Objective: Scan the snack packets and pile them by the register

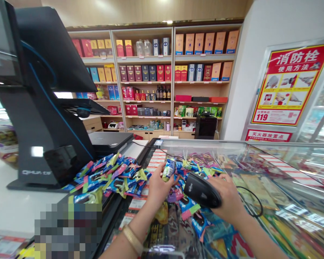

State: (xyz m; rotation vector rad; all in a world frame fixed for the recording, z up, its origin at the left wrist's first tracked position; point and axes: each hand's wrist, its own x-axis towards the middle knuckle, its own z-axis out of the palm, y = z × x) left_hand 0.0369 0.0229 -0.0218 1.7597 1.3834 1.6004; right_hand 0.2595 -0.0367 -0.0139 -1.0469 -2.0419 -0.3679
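Observation:
Between the thumb and fingers of my left hand (158,184) is a small blue and green snack packet (168,168), held just above the glass top. My right hand (228,198) grips a black handheld barcode scanner (202,191), its head pointing left toward that packet. A thin black cable (259,205) loops out to the right of this hand. Similar blue, green and pink snack packets (197,221) lie scattered under and around both hands. Another heap of them (118,176) is piled to the left of my left hand.
A black point-of-sale terminal (40,118) stands on the counter at the left. The glass-topped display case (280,187) stretches right, with packaged goods visible through it. Shelves of boxed bottles (145,73) line the back wall. A red fire-hydrant poster (293,84) hangs on the right.

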